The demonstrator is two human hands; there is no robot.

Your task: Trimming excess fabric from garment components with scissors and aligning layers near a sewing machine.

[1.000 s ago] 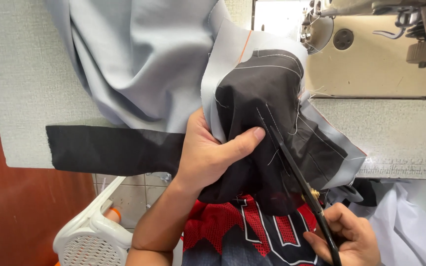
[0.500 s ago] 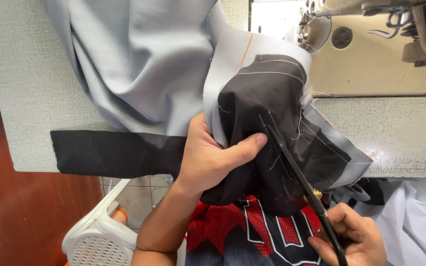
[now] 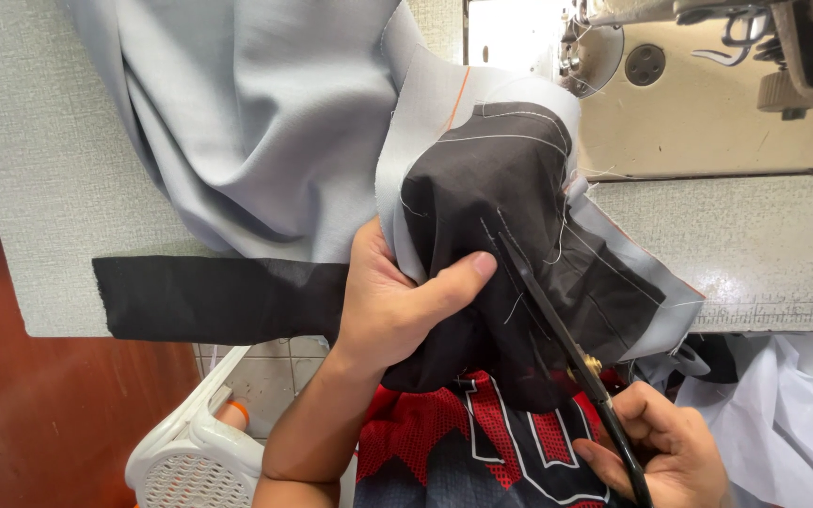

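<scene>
My left hand (image 3: pixel 397 301) grips a bunched piece of black fabric (image 3: pixel 491 188) with white stitch lines, thumb pressed across its front. The black piece is sewn to grey fabric (image 3: pixel 265 122) that drapes over the sewing table (image 3: pixel 39 188). My right hand (image 3: pixel 661 452) holds black scissors (image 3: pixel 557 329) at the lower right. Their blades point up and left, with the tips lying on the black fabric close to my left thumb. A black strip (image 3: pixel 218 301) of the cloth lies flat along the table's front edge.
A cream sewing machine (image 3: pixel 708 85) stands at the back right. A white plastic basket (image 3: pixel 190 461) sits on the floor below the table edge. White cloth (image 3: pixel 792 423) hangs at the lower right. A red and black mesh garment (image 3: pixel 482 442) covers my lap.
The view has shifted slightly. My left hand keeps its hold on the black fabric, and the scissors stay against it with almost no movement.
</scene>
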